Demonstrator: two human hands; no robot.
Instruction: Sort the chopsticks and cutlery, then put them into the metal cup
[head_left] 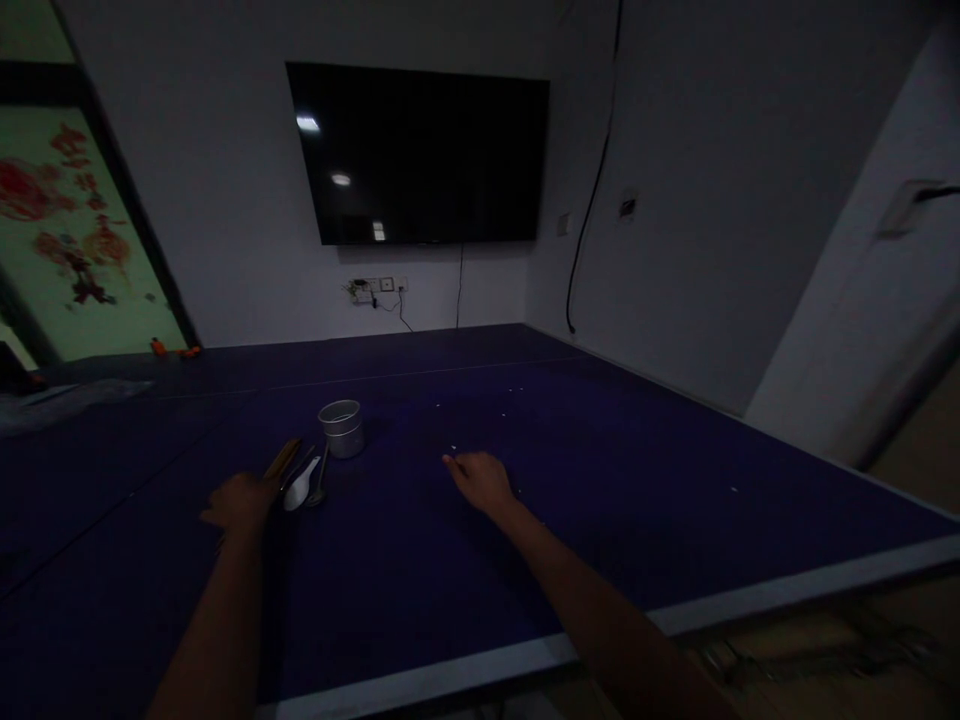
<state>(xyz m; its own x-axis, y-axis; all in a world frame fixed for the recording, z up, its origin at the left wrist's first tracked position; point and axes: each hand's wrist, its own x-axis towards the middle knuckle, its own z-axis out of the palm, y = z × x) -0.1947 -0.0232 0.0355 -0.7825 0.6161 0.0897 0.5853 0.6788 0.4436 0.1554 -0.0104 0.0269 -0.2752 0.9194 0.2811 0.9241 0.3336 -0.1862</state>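
On the dark blue table (600, 480) stands a small round metal tin (342, 428). Just in front of it lie a white spoon (301, 485), a dark-handled utensil (319, 482) and wooden chopsticks (282, 461). My left hand (238, 502) rests on the table beside these, touching or nearly touching the near end of the chopsticks; its fingers are curled and dim, so I cannot make out a grip. My right hand (480, 478) lies on the bare table to the right of the tin, fingers stretched forward, holding nothing.
The room is dim. A black wall screen (424, 155) hangs behind the table, with sockets (375, 287) and cables below it. The table's white edge (750, 598) runs along the near right. A flowered panel (67, 220) is at the left.
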